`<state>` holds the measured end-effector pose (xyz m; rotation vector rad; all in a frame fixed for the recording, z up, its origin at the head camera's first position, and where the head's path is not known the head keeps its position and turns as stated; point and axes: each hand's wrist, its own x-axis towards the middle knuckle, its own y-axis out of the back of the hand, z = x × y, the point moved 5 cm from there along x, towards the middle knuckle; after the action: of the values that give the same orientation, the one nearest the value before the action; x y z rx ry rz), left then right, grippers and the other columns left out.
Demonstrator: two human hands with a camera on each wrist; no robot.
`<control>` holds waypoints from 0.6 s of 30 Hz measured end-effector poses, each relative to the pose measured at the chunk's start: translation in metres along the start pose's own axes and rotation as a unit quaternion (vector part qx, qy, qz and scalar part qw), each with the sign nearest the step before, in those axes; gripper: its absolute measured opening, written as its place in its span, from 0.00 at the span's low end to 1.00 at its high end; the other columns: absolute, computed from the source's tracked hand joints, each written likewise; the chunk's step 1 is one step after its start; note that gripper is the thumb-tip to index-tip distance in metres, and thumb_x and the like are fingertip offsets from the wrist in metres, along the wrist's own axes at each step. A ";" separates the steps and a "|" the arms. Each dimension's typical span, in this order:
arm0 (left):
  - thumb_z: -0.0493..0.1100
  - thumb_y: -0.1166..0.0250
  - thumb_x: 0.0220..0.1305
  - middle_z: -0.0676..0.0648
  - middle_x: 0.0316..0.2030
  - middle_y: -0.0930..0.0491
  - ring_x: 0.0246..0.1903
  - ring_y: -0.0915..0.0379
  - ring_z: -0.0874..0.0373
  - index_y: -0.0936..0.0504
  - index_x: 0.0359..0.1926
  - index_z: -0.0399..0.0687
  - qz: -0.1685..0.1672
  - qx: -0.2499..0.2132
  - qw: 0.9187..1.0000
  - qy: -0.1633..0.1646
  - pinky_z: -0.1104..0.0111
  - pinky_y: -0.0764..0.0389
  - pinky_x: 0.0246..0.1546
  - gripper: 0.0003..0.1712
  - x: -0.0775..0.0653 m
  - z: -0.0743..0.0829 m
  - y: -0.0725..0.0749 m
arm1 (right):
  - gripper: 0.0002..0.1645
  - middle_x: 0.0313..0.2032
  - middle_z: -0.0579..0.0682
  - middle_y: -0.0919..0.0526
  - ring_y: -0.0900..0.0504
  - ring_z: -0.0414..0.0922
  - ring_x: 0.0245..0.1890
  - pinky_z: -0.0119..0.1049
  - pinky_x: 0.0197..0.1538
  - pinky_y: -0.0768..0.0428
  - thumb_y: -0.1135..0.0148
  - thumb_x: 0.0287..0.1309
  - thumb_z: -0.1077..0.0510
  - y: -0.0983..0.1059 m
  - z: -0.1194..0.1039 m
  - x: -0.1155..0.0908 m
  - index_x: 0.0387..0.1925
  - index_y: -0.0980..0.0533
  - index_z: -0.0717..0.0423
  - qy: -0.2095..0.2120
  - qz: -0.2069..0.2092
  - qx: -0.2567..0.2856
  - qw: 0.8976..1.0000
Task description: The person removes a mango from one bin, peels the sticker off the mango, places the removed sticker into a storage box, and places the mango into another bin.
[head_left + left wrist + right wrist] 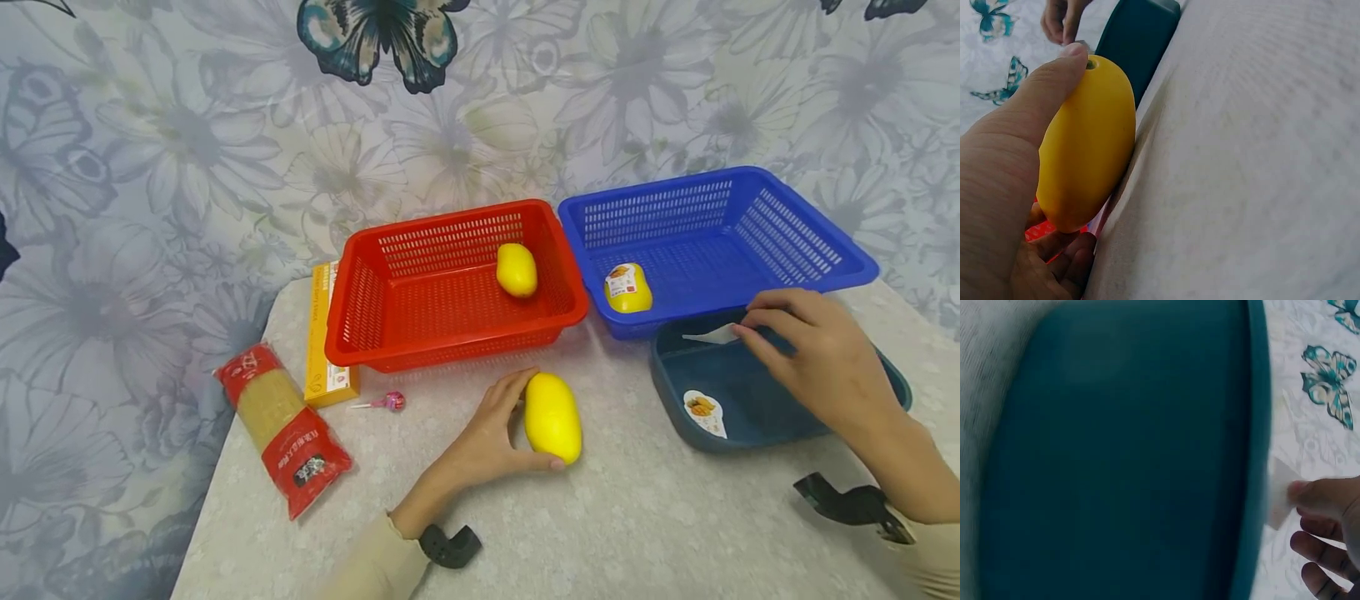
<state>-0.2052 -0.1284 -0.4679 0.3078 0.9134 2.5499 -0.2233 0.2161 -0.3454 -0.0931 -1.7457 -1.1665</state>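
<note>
A yellow mango (553, 418) lies on the table, and my left hand (491, 437) grips it between the thumb at the near end and the fingers at the far end. In the left wrist view the mango (1088, 144) shows a small dark stem spot by the thumb tip. My right hand (821, 354) pinches a small white sticker (712, 334) over the dark teal basin (671, 408). Another sticker (703, 410) with a fruit picture is on the basin's left inner side. In the right wrist view the pinched sticker (1282, 494) shows beside the basin's rim.
A red basket (457, 354) holds one mango (517, 270). The blue basket (795, 196) behind the basin holds a labelled mango (636, 296). To the left lie a red noodle packet (281, 425), an orange-yellow box (321, 333) and a lollipop (393, 402).
</note>
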 end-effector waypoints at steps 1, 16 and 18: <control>0.69 0.21 0.41 0.60 0.73 0.48 0.63 0.41 0.61 0.50 0.79 0.65 0.000 0.001 1.000 0.000 0.57 0.31 0.63 0.68 0.000 0.000 0.000 | 0.44 0.35 0.63 0.19 0.22 0.60 0.34 0.48 0.39 0.31 0.56 0.75 0.36 0.002 0.002 -0.001 0.28 0.18 0.72 0.008 0.004 0.002 1.000; 0.69 0.21 0.41 0.59 0.73 0.48 0.64 0.41 0.61 0.50 0.78 0.66 -0.002 -0.003 1.000 0.002 0.59 0.32 0.64 0.68 0.001 -0.003 0.000 | 0.23 0.29 0.59 0.23 0.27 0.52 0.25 0.36 0.30 0.33 0.34 0.66 0.50 0.018 0.027 -0.018 0.30 0.18 0.69 -0.096 -0.055 -0.067 0.992; 0.69 0.21 0.41 0.59 0.73 0.48 0.64 0.41 0.61 0.50 0.79 0.65 -0.004 -0.003 1.000 0.000 0.59 0.32 0.64 0.68 0.002 -0.002 -0.001 | 0.09 0.27 0.56 0.21 0.29 0.49 0.22 0.35 0.26 0.35 0.27 0.54 0.65 0.019 0.029 -0.020 0.33 0.17 0.69 -0.113 -0.072 -0.072 0.988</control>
<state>-0.2072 -0.1284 -0.4700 0.3030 0.9040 2.5453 -0.2229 0.2565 -0.3495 -0.1958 -1.8891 -1.4330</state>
